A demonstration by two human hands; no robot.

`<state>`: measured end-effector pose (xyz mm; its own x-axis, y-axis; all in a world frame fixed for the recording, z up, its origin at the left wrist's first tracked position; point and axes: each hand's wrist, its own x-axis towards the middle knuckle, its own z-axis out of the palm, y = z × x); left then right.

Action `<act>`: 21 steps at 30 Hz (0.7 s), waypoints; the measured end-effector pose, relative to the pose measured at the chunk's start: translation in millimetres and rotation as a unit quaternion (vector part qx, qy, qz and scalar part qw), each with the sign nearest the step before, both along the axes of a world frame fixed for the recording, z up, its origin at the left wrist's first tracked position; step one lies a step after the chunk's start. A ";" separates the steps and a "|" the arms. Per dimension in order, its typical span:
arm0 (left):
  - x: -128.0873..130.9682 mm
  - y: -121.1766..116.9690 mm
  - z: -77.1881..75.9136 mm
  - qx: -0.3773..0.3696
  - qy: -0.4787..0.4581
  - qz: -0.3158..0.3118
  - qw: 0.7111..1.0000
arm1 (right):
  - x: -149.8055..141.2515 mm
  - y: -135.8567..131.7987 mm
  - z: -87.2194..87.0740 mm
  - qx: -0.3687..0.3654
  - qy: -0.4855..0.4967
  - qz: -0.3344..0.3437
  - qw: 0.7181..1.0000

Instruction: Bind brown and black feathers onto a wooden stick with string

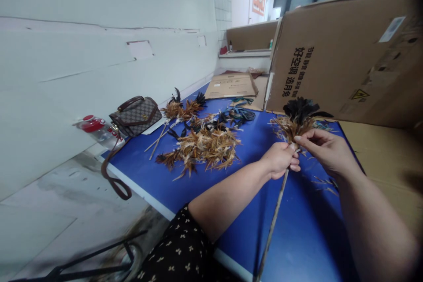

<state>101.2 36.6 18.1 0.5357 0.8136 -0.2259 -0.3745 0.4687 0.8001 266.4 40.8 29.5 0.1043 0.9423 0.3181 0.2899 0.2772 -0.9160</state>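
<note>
A feather duster (273, 224) with a long thin stick stands tilted over the blue table, its head of brown feathers and black feathers (299, 112) at the top. Wrapped round the stick just below the head is my left hand (280, 159), closed. My right hand (325, 147) is closed in a pinch, thumb and forefinger at the base of the brown feathers (287, 128). Exactly what lies between those fingertips is partly hidden. Left of my hands, a pile of loose brown feathers (208, 145) lies on the table.
Two feathered sticks (157, 141) lie beyond the pile on the blue table (244, 194). A brown patterned handbag (140, 116) and a red-capped bottle (99, 130) sit at the left edge. A large cardboard box (333, 61) rises behind my hands; flat cardboard (231, 86) lies at the back.
</note>
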 end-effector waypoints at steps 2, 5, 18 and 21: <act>0.2 0.7 -0.5 0.000 -0.002 0.002 1.000 | -2.4 0.8 -2.1 -0.005 0.016 -0.011 1.000; 0.2 2.6 -1.5 -0.001 0.002 0.010 1.000 | -5.7 1.6 -5.9 -0.006 0.029 -0.020 0.999; -6.2 1.4 4.4 -0.001 -0.047 -0.002 0.999 | -7.0 3.1 -11.2 0.019 0.008 -0.028 0.999; -7.3 0.4 4.4 0.004 -0.056 -0.004 0.998 | -6.5 1.9 -9.4 0.019 0.003 -0.025 1.000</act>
<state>93.9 37.0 22.6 0.5639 0.8107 -0.1573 -0.4576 0.4653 0.7577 259.9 42.7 20.1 0.1528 0.9234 0.3521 0.2983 0.2966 -0.9072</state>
